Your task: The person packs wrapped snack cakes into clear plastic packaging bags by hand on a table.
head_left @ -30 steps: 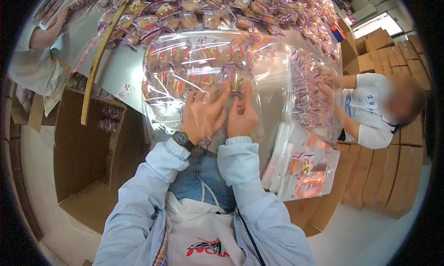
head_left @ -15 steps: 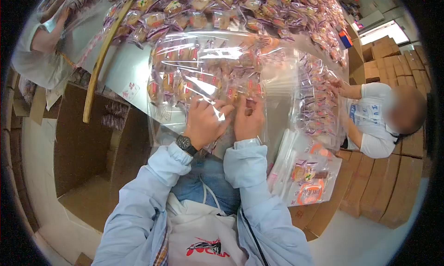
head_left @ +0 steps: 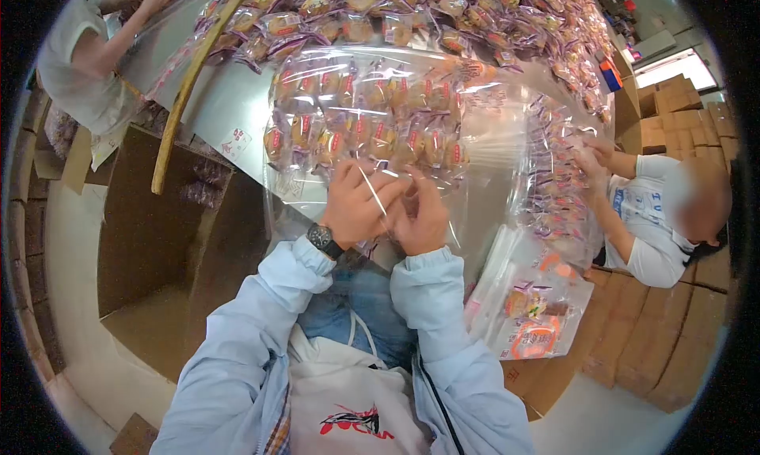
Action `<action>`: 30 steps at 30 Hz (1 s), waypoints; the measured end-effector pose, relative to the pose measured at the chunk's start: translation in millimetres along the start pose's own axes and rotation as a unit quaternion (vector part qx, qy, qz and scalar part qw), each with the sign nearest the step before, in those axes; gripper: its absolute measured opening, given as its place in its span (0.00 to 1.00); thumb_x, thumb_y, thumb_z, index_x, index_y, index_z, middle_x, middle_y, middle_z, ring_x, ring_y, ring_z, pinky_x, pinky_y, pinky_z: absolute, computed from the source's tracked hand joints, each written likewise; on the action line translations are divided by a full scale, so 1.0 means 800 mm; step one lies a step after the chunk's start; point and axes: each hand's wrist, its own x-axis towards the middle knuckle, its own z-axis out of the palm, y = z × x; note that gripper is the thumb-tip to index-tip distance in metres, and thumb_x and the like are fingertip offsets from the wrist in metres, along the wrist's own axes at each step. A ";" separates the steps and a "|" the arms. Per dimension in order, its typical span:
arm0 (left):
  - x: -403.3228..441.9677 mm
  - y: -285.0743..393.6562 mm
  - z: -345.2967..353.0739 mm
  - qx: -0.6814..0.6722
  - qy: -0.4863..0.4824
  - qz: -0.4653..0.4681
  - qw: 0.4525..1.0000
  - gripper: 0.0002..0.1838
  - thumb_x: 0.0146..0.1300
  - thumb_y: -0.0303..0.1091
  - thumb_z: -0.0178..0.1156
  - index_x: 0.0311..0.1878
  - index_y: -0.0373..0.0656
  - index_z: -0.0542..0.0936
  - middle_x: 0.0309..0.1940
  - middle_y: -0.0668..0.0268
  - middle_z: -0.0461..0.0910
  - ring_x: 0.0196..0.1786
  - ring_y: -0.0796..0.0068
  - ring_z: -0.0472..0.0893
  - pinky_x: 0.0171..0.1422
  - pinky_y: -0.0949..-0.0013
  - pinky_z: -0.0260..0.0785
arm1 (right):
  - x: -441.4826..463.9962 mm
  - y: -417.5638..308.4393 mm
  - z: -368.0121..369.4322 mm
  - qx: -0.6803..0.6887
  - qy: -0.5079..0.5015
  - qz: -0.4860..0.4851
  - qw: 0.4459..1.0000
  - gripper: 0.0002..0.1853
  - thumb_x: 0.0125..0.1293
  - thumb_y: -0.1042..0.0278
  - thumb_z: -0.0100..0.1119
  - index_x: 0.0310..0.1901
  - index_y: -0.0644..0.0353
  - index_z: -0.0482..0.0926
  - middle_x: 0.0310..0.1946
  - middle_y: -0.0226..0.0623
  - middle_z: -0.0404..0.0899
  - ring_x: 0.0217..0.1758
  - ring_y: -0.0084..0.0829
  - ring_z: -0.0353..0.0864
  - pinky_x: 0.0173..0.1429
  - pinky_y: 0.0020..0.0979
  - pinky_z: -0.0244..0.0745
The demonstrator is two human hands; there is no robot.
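A large clear plastic bag (head_left: 317, 198) lies on the table edge in front of me, with rows of wrapped pastries (head_left: 372, 130) inside it. My left hand (head_left: 360, 203), a black watch at its wrist, has its fingers curled at the near side of the rows. Against it is my right hand (head_left: 421, 218), fingers bent and closed. Clear film with a bright glare line crosses over both hands. Whatever sits between the fingertips is hidden by the fingers and the shine.
Loose wrapped pastries (head_left: 475, 16) are heaped across the back. A wooden stick (head_left: 186, 99) lies at left beside an open cardboard box (head_left: 142, 257). Printed bags (head_left: 538, 328) lie at right. One co-worker (head_left: 649, 210) handles another filled bag (head_left: 550, 170); another person (head_left: 87, 75) works at far left.
My hands have come together, the right one moving left and down to meet the left. The co-worker's hands at right have shifted; the person at left has reached out further. The view has shifted slightly.
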 end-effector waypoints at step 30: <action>-0.023 0.003 -0.068 -0.028 -0.121 -0.215 0.969 0.27 0.60 0.28 0.69 0.65 0.44 0.80 0.56 0.53 0.82 0.57 0.50 0.81 0.58 0.52 0.76 | -0.060 -0.035 -0.027 0.204 -0.008 0.148 0.968 0.23 0.76 0.63 0.64 0.67 0.64 0.74 0.55 0.43 0.81 0.51 0.32 0.83 0.56 0.33 0.79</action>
